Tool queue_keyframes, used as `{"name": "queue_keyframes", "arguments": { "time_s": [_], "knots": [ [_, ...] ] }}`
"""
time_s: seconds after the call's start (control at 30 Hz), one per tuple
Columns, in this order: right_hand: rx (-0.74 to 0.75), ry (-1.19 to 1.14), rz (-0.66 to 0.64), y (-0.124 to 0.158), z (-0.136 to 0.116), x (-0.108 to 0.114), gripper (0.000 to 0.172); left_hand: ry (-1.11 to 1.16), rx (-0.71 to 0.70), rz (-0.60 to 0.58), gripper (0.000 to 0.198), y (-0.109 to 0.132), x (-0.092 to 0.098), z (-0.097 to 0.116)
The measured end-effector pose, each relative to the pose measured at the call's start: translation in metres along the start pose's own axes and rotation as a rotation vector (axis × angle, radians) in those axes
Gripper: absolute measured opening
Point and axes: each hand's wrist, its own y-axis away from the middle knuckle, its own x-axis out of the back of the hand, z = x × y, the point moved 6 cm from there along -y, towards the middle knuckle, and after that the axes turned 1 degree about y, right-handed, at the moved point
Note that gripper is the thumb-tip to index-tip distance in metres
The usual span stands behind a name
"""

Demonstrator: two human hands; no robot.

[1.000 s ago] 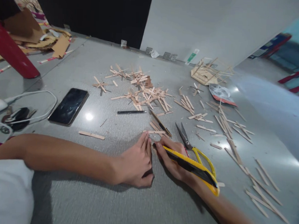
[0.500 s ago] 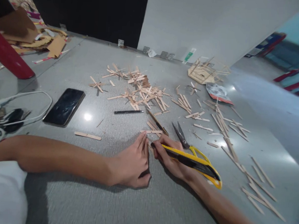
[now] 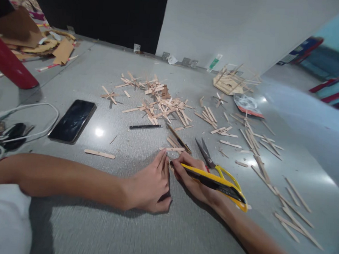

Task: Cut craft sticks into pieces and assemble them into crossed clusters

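My right hand [image 3: 191, 177] grips a yellow and black utility knife [image 3: 209, 178] like a pen, its tip end pointing left toward my other hand. With fingers pressed together, my left hand [image 3: 152, 183] holds down a wooden craft stick [image 3: 171, 168] on the table; most of that stick is hidden by the fingers. The knife's blade is too small to make out. Just beyond the fingertips lies another craft stick [image 3: 175, 149] across a few more. Scissors [image 3: 207, 157] with yellow handles lie open behind the knife, partly covered by it.
A heap of craft sticks [image 3: 170, 106] spreads beyond my hands, with a black pen [image 3: 146, 127] in front. More sticks [image 3: 258, 165] scatter to the right. A phone [image 3: 72, 121], cable [image 3: 55, 109] and keys [image 3: 12, 136] lie left. A stick frame [image 3: 228, 84] stands at the back right.
The utility knife's rear end has shifted slightly left and up, its tip a little left. My left hand stays in nearly the same place.
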Motion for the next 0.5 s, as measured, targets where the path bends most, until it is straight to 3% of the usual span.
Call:
{"name": "queue_keyframes", "arguments": {
  "time_s": [0.3,0.5],
  "knots": [
    [0.105,0.095,-0.004,0.000,-0.013,0.002,0.040,-0.008,0.026,-0.007,0.081,-0.001,0.000,-0.001],
    [0.093,0.135,0.001,0.003,-0.007,0.003,0.045,-0.014,0.012,-0.014,0.080,0.000,-0.001,0.000]
  ]
}}
